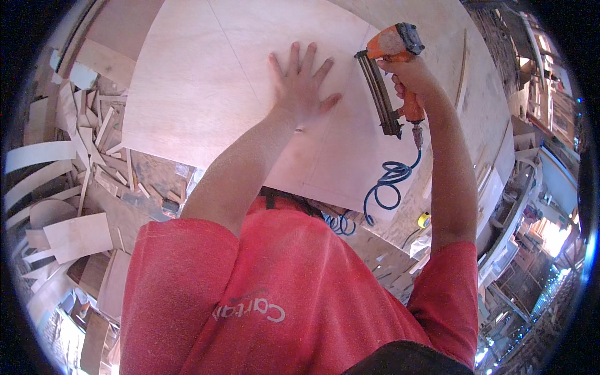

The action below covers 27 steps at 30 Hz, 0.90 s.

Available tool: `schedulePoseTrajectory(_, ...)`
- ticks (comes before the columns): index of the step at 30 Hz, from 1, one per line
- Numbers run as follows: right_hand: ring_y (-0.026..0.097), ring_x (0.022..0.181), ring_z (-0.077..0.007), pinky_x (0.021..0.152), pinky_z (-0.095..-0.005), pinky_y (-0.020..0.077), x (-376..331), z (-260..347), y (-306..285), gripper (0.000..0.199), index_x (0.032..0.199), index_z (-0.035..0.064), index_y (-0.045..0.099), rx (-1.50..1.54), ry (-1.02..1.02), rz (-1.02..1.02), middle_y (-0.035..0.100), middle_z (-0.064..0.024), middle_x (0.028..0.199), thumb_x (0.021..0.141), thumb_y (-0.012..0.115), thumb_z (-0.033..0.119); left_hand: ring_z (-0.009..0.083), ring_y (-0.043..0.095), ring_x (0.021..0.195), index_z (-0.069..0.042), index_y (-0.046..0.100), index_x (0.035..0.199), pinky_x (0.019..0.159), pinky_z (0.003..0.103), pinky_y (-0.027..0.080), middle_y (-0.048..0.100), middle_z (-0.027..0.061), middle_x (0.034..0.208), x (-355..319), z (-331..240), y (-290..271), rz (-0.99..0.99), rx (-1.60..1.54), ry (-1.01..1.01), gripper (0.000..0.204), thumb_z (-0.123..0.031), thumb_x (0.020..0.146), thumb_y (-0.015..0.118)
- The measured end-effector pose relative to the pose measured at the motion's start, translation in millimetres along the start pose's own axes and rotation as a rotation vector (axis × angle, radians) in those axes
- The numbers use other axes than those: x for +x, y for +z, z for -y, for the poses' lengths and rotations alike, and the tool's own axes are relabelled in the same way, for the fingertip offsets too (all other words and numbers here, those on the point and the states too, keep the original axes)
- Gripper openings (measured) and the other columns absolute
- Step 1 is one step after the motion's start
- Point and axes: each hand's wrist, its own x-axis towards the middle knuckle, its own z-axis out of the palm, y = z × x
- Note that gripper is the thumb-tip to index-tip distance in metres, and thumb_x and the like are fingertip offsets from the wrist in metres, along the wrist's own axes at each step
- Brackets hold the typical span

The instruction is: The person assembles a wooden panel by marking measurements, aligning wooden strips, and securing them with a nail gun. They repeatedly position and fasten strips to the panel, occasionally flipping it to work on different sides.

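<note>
My left hand (301, 87) lies flat on a pale plywood sheet (181, 94), its fingers spread. Thin straight lines run across the sheet's face. To its right, my right hand (409, 78) is wrapped round the handle of an orange and black air nail gun (384, 50). The gun's long dark magazine slants down toward me over the sheet's right edge; whether its nose touches the wood I cannot tell. From the base of the handle hangs a coiled blue air hose (387, 184), which loops down over the sheet's near right corner.
The sheet rests on a larger worn wooden surface (447, 125) that shows on the right. A yellow tape measure (424, 220) sits near my right forearm. Wood offcuts (103, 134) are heaped on the floor at left, with curved strips (40, 156) beside them.
</note>
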Motion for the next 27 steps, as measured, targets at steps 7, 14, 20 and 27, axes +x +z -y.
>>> schedulePoseTrajectory(7,0.045,0.049,-0.0097,0.046,-0.0280,0.0403,-9,-2,6,0.024,0.097,0.0107,0.062,-0.056,0.013,-0.026,0.048,0.0031,0.060,0.092,0.076,0.029,0.0434,0.004,0.155,-0.031,0.033,0.159,0.111,0.081,0.000,0.014,0.0133,0.170,1,1,7,-0.020,0.012,0.012,0.086,-0.079,0.088,0.045)
schedulePoseTrajectory(14,0.045,0.049,-0.0099,0.045,-0.0280,0.0398,-8,-8,8,0.023,0.098,0.0085,0.063,-0.054,0.005,-0.059,0.049,0.0026,0.061,0.090,0.077,0.025,0.0434,0.007,0.155,-0.029,0.035,0.158,0.111,0.081,0.002,0.016,0.0135,0.169,1,0,6,-0.026,0.016,0.014,0.085,-0.079,0.089,0.043)
schedulePoseTrajectory(20,0.050,0.049,-0.0119,0.044,-0.0305,0.0404,-29,-5,20,0.029,0.089,0.0060,0.065,0.028,-0.054,-0.100,0.052,0.0016,0.063,0.086,0.081,0.029,0.0447,0.009,0.154,-0.025,0.037,0.157,0.112,0.079,0.004,0.019,0.0155,0.168,3,4,-2,-0.033,-0.006,0.035,0.085,-0.077,0.090,0.044)
schedulePoseTrajectory(27,0.055,0.061,-0.0106,0.055,-0.0284,0.0460,-99,-78,33,0.030,0.096,0.0044,0.066,0.174,0.061,-0.095,0.058,0.0004,0.072,0.093,0.075,0.033,0.0424,0.000,0.156,-0.027,0.029,0.161,0.113,0.078,-0.002,0.011,0.0132,0.170,3,2,-9,0.040,0.010,0.049,0.088,-0.073,0.089,0.050)
